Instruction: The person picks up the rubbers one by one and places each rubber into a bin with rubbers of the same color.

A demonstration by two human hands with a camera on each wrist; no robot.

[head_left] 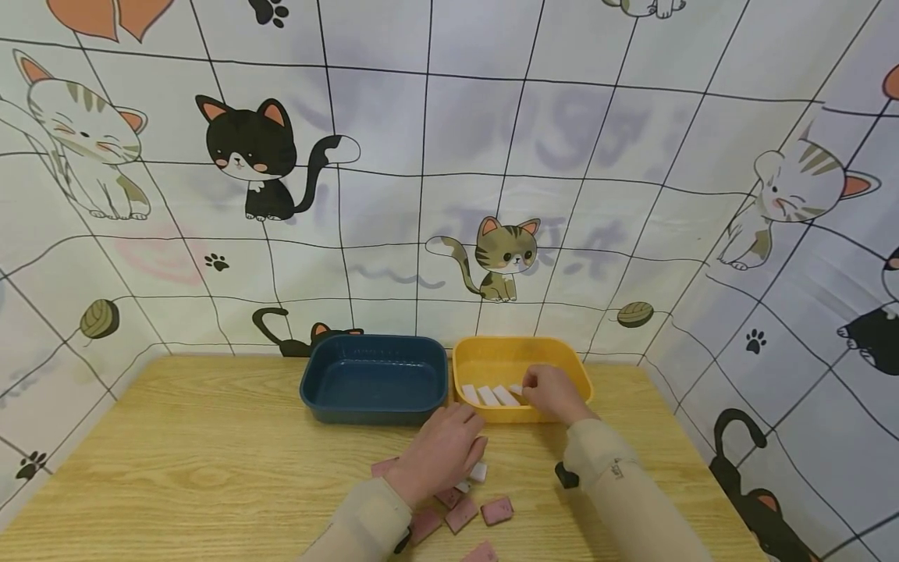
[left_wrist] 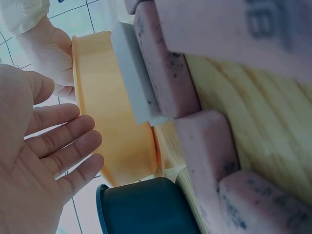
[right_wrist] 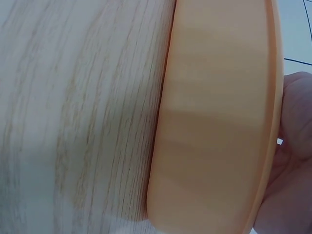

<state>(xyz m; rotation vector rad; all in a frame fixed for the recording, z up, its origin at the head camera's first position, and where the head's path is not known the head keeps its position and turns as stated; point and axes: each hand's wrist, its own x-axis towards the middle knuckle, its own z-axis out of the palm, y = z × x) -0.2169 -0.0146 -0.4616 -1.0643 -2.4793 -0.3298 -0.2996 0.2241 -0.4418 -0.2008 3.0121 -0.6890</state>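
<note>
My right hand [head_left: 555, 394] reaches over the yellow tray [head_left: 520, 416], pinching a white eraser [head_left: 516, 389] at its fingertips. Several other white erasers [head_left: 488, 396] lie slanted in a row inside that tray. In the right wrist view the yellow wall [right_wrist: 214, 117] hides part of the hand [right_wrist: 295, 126]. My left hand [head_left: 438, 449] hovers over a loose group of pink erasers [head_left: 461, 515] on the table. Its fingers [left_wrist: 66, 146] are relaxed, holding nothing, in the left wrist view. A white eraser [left_wrist: 134, 73] leans beside smudged pink erasers [left_wrist: 161, 58] there.
A dark blue tray [head_left: 372, 416] stands left of the yellow one, close against it. Both sit at the back of the wooden table [head_left: 232, 453], before a cat-patterned cloth [head_left: 379, 218]. One pink eraser [head_left: 497, 510] lies apart to the right, another [head_left: 481, 553] near the front.
</note>
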